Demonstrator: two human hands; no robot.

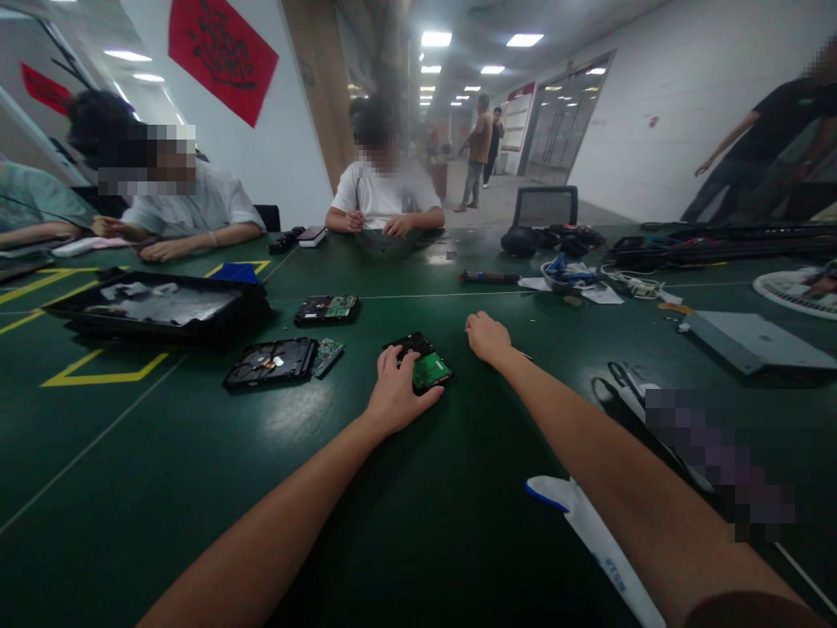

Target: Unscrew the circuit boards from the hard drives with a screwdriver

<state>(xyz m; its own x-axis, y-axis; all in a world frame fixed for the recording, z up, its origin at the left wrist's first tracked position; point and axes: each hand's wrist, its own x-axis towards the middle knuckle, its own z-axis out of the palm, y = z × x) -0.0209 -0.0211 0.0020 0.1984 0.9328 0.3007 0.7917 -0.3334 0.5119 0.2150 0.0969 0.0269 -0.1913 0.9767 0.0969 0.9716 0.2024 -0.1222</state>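
Observation:
A hard drive (432,370) with a green circuit board lies on the green table in front of me. My left hand (398,388) grips it from the left, fingers over its top and thumb along its near edge. To the right of the drive, my right hand (487,337) rests low over the table with its fingers curled together. Whatever those fingers hold, if anything, is hidden; a thin bit of something pokes out beside the wrist. Further left are a second hard drive (271,362), a loose circuit board (328,356) and a third hard drive (327,309).
A black tray (163,305) stands at the left. At the right are a grey metal box (762,338), a bowl of blue items (566,272) and a white-and-blue strip (598,532) under my right forearm. A dark tool (488,276) lies further back. People sit across the table.

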